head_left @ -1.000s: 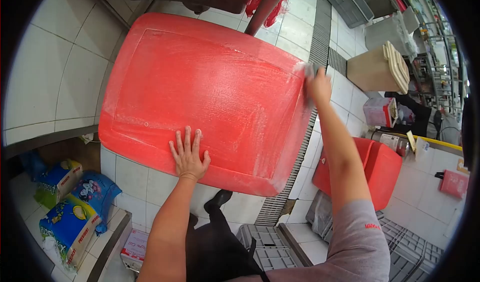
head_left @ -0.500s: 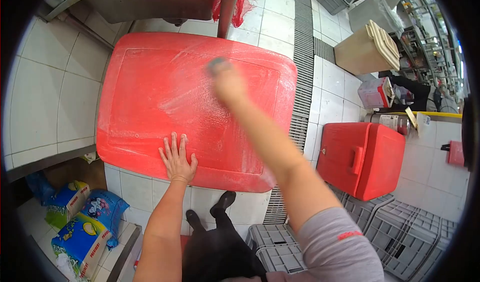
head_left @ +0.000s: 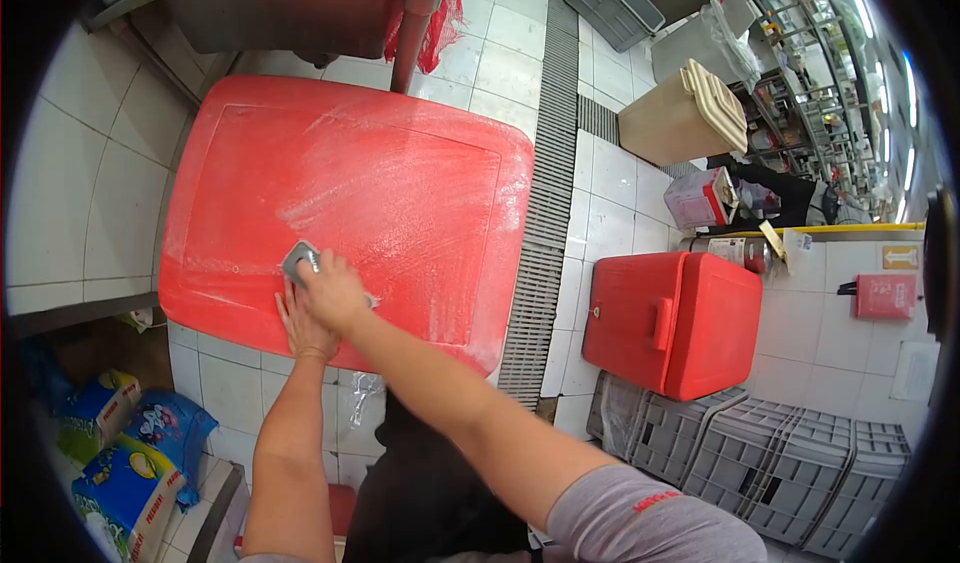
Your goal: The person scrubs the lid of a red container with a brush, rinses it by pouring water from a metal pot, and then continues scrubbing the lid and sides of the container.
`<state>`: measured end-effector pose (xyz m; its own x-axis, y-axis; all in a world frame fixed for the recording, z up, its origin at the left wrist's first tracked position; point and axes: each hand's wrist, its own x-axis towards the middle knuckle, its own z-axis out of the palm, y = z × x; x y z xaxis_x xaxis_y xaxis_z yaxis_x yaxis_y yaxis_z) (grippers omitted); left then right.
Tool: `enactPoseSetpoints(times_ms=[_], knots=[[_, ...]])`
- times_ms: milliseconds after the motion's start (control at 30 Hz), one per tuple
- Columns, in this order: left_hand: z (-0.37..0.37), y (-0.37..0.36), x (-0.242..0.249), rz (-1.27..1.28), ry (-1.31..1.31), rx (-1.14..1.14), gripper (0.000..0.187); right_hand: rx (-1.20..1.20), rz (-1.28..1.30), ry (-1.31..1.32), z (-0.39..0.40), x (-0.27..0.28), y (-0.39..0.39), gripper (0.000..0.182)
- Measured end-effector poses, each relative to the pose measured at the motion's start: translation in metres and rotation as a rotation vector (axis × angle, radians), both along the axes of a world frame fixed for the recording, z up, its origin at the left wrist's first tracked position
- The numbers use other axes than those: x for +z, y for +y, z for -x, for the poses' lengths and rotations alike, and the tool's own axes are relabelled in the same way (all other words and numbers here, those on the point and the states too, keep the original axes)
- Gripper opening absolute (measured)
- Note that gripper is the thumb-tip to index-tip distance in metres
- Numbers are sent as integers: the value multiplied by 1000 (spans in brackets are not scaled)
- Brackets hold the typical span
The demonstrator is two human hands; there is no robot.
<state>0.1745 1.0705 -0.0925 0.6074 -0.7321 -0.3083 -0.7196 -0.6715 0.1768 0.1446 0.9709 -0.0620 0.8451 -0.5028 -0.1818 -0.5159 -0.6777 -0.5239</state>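
A large red cooler box with whitish, wet smears on its flat lid stands in front of me. My right hand is closed round a small grey scrubbing brush, which touches the lid left of its middle. Right beside and partly beneath it, my left hand lies flat near the lid's front edge, its fingers stretched out and partly covered by the right hand. Foamy white streaks and drops show on the lid to the right of both hands.
A smaller red cooler stands on the right near stacked grey crates. A cream bin is farther back. A floor drain grate runs alongside. Printed bags lie lower left; a metal sink stands behind.
My right hand has moved with the brush from the lid's far middle to its front left, beside my left hand. My view has shifted slightly to the right.
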Motion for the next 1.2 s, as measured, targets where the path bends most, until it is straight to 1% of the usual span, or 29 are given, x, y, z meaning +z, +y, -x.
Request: enactPoseSetpoints(times_ms=[33, 67, 133, 167, 200, 267, 300, 367, 433, 467, 500, 533, 567, 600, 633, 667, 700, 733, 767, 800, 867, 933, 1000, 1033, 1067, 1100, 1167, 1200], knots=[[-1, 2, -3, -11, -27, -16, 69, 9, 32, -28, 17, -8, -16, 31], [2, 1, -9, 194, -114, 0, 68, 33, 70, -62, 38, -12, -46, 30], [1, -1, -6, 202, -95, 36, 67, -36, 103, -48, 68, 2, -112, 31], [1, -2, -3, 210, -70, 35, 67, -85, 199, -12, 78, -9, -150, 32], [1, -3, 0, 177, -58, 48, 68, -27, 299, -71, 87, 4, -186, 35], [-1, -6, 0, 169, -69, 68, 68, -198, 342, -17, 86, 2, -254, 36], [1, -4, -1, 150, -57, 59, 69, -182, 486, -63, 88, -36, -296, 38], [1, -3, 0, 132, -80, 67, 70, -288, 369, 83, 70, 42, -281, 39], [1, -8, -3, 135, -73, 24, 71, -224, 306, -43, 72, 2, -262, 38], [1, -6, -5, 131, -102, 20, 73, -154, 171, 2, 76, 13, -232, 35], [0, -6, -7, 129, -138, 28, 74, -1, 213, -119, 84, -10, -201, 36], [1, -7, -4, 107, -128, 32, 75, 88, 61, 55, 91, 17, -166, 34], [2, -7, -4, 108, -129, 45, 75, 279, 15, 35, 104, 9, -138, 33], [3, -6, -5, 95, -115, 53, 75, 356, -28, 111, 114, 24, -112, 30], [2, -9, -3, 86, -113, 59, 75, 486, -41, 88, 129, 19, -91, 27], [2, -12, 0, 14, -100, 86, 74, 534, -10, -8, 147, 14, -83, 28], [4, -18, -1, 25, -140, 101, 74, 583, 26, -114, 154, 8, -84, 29], [8, -26, -7, -31, -145, 299, 74, 604, 48, -152, 154, 6, -99, 29], [14, -35, -9, -80, -142, 505, 76, 549, 30, -114, 160, 7, -122, 30], [21, -49, -5, -60, -180, 539, 76, 499, 12, -78, 164, 8, -150, 30], [36, -87, 14, -207, 34, 802, 82, 379, -52, -112, 164, 8, -223, 31], [55, -105, 41, -252, 190, 750, 89, 313, 5, 48, 166, 12, -301, 33], [83, -117, 41, -278, 281, 754, 95, 285, 117, 24, 173, 36, -376, 37], [101, -128, 42, -321, 306, 773, 96, 255, 49, 88, 178, 62, -410, 42], [119, -143, 44, -371, 348, 790, 98, 240, 40, 54, 188, 65, -442, 47], [133, -164, 51, -358, 357, 802, 98, 255, 52, 57, 200, 75, -474, 47], [161, -199, 70, -421, 462, 858, 98, 247, -8, 184, 205, 100, -532, 55], [169, -207, 73, -415, 471, 872, 98, 263, -2, 188, 205, 105, -541, 55]])
